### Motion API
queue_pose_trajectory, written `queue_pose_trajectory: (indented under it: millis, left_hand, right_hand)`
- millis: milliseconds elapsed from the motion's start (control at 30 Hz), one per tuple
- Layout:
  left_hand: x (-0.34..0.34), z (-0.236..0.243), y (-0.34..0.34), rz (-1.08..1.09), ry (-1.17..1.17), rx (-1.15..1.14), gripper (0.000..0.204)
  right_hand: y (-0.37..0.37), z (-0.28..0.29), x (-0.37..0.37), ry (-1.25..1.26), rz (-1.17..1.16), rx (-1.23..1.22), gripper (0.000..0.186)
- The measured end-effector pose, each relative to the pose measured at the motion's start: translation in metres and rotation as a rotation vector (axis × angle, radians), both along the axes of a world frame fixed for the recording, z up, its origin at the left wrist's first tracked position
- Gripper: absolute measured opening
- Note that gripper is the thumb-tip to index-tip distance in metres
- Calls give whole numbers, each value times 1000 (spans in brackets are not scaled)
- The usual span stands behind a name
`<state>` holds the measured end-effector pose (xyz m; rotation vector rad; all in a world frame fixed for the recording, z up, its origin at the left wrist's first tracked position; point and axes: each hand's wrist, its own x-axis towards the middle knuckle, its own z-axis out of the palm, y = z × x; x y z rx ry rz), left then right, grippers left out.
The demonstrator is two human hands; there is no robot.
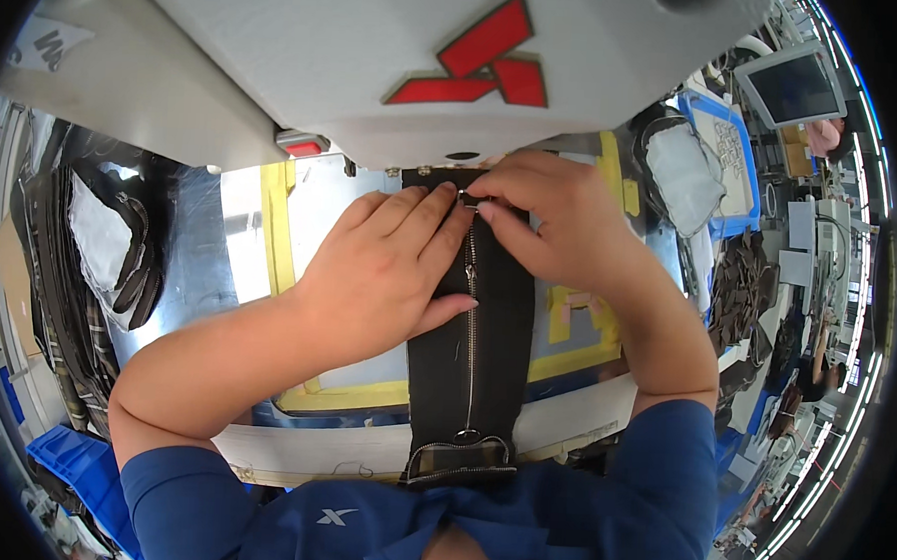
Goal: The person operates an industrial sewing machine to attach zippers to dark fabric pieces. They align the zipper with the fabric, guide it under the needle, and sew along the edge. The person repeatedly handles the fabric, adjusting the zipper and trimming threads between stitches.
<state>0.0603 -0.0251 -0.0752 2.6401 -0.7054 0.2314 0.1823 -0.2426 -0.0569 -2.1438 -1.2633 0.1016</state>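
A long black fabric strip (506,333) with a metal zipper (471,351) down its middle runs from beneath the machine head toward my body. My left hand (384,267) lies flat on the strip's left side, fingers stretched forward and thumb near the zipper teeth. From the right, my right hand (561,215) pinches a small metal zipper pull (470,201) at the far end, between thumb and forefinger. The left fingertips are close beside that pinch. Below them a zipper slider (471,269) shows on the teeth. Another curved zipper end (461,456) lies at my chest.
A large pale machine head (328,55) with a red emblem overhangs the far side. Yellow tape (276,222) edges the work plate. Stacked dark zippered pieces (90,244) stand left, near a blue crate (84,479). At right are more dark pieces (738,293) and a monitor (792,85).
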Motion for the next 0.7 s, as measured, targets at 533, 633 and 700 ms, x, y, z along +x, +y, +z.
queue_pose_trajectory:
  millis: [533,633,700]
  left_hand:
    - [1,6,-2,35,-3,156,83]
    - [4,7,0,28,2,146,82]
    - [4,8,0,31,2,139,82]
  right_hand:
    - [28,6,20,3,-108,-258,17]
    - [29,5,22,16,-147,-270,17]
    - [29,5,21,27,-161,-225,15]
